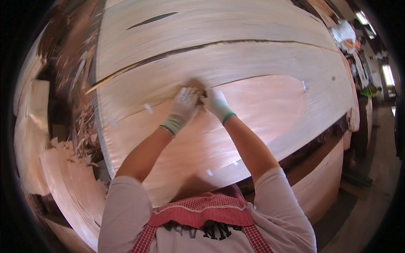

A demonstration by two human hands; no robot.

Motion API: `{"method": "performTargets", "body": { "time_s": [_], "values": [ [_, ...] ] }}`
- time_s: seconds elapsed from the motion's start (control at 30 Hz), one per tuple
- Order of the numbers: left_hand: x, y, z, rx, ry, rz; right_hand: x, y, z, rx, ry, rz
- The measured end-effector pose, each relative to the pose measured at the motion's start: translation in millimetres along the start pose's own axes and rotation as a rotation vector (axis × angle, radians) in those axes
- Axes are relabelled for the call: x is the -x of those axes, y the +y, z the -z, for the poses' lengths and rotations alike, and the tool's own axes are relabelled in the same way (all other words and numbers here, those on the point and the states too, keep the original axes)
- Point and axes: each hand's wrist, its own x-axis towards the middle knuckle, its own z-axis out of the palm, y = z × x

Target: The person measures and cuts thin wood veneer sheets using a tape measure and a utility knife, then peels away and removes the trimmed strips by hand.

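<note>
Both my hands wear white knit gloves with green cuffs and meet at the seam where a pinkish veneer piece adjoins a paler veneer sheet. My left hand rests on the seam with its fingers stretched forward and close together. Beside it, my right hand has its fingers drawn together at the edge; what they hold, if anything, is hidden. The pinkish piece has a rounded right end. Short strips of white tape lie along its borders.
A long dark split crosses the pale sheet beyond my hands, with a smaller slit farther off. Torn veneer scraps and loose sheets lie at the left. A person is at the far right.
</note>
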Motion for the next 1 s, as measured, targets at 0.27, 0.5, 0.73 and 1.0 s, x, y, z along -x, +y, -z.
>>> {"method": "performTargets", "body": {
  "time_s": [0.27,0.5,0.73,1.0],
  "values": [
    [-7.2,18.0,17.5,-0.138,-0.183,0.064,27.5,34.4,58.5,-0.499,-0.303,-0.13],
    [-7.0,18.2,14.8,-0.19,-0.133,0.047,-11.1,93.0,88.8,0.083,0.058,0.117],
    [-149.9,122.5,-26.2,0.088,0.021,-0.076,19.0,209.6,157.9,-0.605,0.151,-0.432],
    [-208.6,162.9,-75.3,-0.118,-0.161,-0.208,29.5,207.8,141.6,-0.051,0.341,-0.283]
  ]
}}
